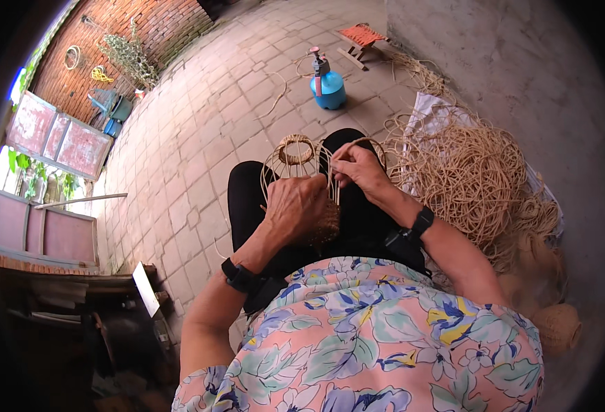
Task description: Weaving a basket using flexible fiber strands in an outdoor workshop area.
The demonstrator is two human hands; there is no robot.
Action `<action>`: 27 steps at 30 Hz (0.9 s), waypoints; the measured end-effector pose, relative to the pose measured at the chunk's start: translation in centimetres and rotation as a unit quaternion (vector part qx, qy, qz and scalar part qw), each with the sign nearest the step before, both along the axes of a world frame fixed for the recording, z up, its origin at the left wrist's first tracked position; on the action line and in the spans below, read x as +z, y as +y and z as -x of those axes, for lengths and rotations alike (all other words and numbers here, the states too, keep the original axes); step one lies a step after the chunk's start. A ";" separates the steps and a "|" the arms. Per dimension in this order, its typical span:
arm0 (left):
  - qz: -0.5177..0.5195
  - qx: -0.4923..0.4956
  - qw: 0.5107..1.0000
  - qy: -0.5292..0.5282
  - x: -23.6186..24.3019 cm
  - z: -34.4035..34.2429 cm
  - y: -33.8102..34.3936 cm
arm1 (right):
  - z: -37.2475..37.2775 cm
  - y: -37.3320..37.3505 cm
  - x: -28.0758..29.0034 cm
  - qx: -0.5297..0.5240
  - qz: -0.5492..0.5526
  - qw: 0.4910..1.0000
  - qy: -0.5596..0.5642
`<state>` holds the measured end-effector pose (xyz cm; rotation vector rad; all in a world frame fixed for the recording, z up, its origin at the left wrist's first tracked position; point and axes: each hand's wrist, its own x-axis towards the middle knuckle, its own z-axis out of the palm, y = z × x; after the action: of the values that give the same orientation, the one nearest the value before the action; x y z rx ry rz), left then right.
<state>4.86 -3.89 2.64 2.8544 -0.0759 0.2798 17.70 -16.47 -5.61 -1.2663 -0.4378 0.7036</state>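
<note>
On my lap lies a partly woven basket (326, 225) of straw-coloured cord, with bare ribs running to a small round woven ring (295, 161) at its far end. My left hand (294, 206) is closed around its middle, knuckles up, hiding much of the weave. Just right of the ribs, my right hand (363, 170) pinches a strand of cord (370, 141), thumb against forefinger. The strand loops up and over that hand. Where its end meets the weave is hidden by my fingers.
A big tangled heap of cord (467, 172) lies on a white sheet (431, 110) to my right, near a wall. Ahead stand a blue pressure sprayer (328, 90) and a low stool with an orange seat (361, 34). Dark furniture (76, 323) is at the lower left.
</note>
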 end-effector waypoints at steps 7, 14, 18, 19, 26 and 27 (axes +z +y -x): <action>0.061 0.101 0.991 -0.060 -0.5 1.0 0.6 | -0.1 4.3 1.9 -0.024 0.174 0.933 -0.313; 0.120 0.072 0.990 -0.010 -0.8 2.4 2.3 | 1.8 2.6 1.8 -0.008 0.058 0.996 -0.070; 0.131 0.052 0.989 0.038 0.6 2.7 2.3 | 2.6 0.1 1.8 -0.005 -0.127 0.970 0.206; 0.131 0.050 0.989 0.037 1.0 2.7 2.4 | 2.6 -0.9 1.9 0.070 -0.121 0.974 0.176; 0.010 -0.027 0.986 0.167 2.5 2.0 2.3 | 1.3 -5.9 0.2 0.126 0.002 0.986 0.106; 0.001 -0.027 0.981 0.192 2.4 1.8 2.3 | 0.6 -5.9 -0.1 0.089 0.016 0.993 0.069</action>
<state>3.10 -1.60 5.06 2.8417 -0.0759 -0.2825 17.14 -22.37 -5.73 -1.2099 -0.4299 0.9476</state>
